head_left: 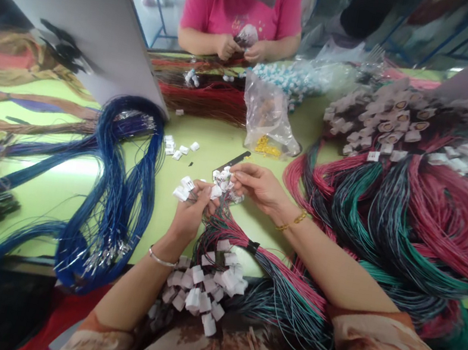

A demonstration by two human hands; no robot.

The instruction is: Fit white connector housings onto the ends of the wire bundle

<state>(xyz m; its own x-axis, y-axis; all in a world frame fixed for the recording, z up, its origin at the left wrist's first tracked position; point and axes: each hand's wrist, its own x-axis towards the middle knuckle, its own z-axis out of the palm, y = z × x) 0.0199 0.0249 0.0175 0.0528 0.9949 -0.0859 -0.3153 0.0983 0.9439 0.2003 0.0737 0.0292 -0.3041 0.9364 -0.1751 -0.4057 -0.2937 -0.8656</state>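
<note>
My left hand [194,207] is closed around several wires that end in white connectors [185,189], which stick out past its fingers. Just right of it, my right hand [254,185] pinches at another cluster of white connectors [223,178]; which one its fingertips grip is too small to tell. Pink, green and dark wires run from these connectors into a bundle [272,266] bound with black tape [253,246]. Below my hands, close to my body, hangs a heap of larger white connectors [200,290] on wires.
Loose white connectors [177,155] lie left of a black strip [231,162]. Blue wire bundles [122,191] lie left, pink and green ones [391,209] right. A clear bag [267,114] holds yellow pieces. Across the table, a person in a pink shirt [244,14] handles small parts.
</note>
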